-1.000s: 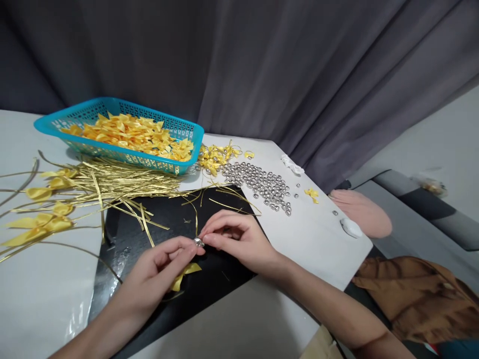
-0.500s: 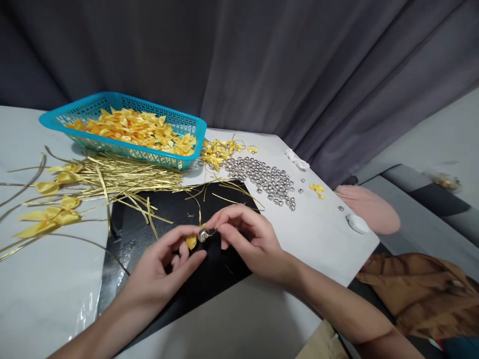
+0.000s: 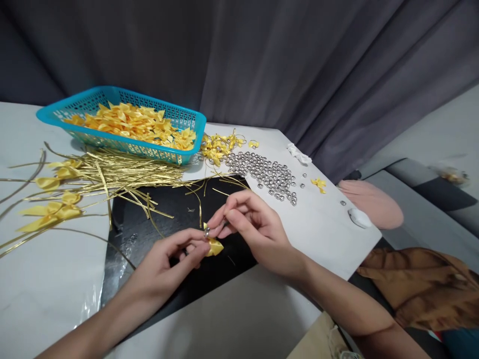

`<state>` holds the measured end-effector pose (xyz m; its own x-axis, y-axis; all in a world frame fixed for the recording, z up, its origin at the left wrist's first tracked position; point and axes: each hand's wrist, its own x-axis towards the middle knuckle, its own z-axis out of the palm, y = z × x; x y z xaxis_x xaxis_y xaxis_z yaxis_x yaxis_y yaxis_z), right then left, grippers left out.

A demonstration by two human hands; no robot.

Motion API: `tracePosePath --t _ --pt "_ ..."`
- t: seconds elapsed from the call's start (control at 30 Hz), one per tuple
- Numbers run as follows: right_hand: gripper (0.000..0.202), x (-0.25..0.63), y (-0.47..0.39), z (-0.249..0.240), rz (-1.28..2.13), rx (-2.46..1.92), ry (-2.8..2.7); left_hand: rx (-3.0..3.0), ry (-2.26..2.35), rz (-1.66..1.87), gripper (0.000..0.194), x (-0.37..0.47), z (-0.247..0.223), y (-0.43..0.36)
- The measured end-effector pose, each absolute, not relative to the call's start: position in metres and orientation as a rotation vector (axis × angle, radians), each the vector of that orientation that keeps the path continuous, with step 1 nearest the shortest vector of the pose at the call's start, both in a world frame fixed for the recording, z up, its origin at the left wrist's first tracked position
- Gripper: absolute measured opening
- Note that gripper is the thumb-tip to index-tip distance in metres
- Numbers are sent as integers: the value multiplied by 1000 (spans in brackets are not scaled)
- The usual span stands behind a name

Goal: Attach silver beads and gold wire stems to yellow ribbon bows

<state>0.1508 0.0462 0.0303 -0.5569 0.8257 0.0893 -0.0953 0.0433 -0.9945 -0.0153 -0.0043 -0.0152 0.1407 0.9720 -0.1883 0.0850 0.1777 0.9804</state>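
Over the black mat [image 3: 149, 264], my left hand [image 3: 168, 259] pinches a yellow ribbon bow [image 3: 214, 247] with a small silver bead [image 3: 206, 231] at its fingertips. Right beside it, my right hand [image 3: 258, 229] has thumb and index finger pressed together at a thin tie that runs from the bead; the tie is mostly hidden by the fingers. Gold twist ties [image 3: 130, 172] lie in a heap behind the mat. Yellow bows with long gold ties [image 3: 56, 212] rest at the left. Silver beads [image 3: 265, 174] are scattered behind my right hand.
A blue basket [image 3: 127, 139] of yellow bows stands at the back left. Finished-looking small bows [image 3: 219, 147] lie beside it. White crumpled material [image 3: 299, 153], a lone yellow bow [image 3: 319, 185] and a white object [image 3: 359, 218] lie towards the table's right edge.
The yellow bow has turned, and its petal now shows to the right of my left thumb. My left fingers have closed in on the bead, and my right hand has shifted slightly up.
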Motion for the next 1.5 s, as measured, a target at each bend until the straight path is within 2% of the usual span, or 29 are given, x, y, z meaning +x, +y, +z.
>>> tracePosePath --t 0.13,0.37,0.57,0.73,1.23,1.5 --pt "16 150 47 29 1622 -768 -1582 1093 1246 955 25 -15 -12 -3" --pt "21 151 48 31 1627 -806 -1607 927 1261 1011 32 -14 -12 0" --pt "25 152 52 32 1655 -799 -1575 966 1087 928 45 -21 -18 -2" --pt "26 153 52 31 1672 -814 -1589 916 1027 855 37 -29 -18 -1" --pt "21 154 54 24 1610 -809 -1754 766 1128 1053 13 -30 -19 -1" --pt "27 153 57 28 1740 -815 -1576 738 1139 1079 16 -28 -14 0"
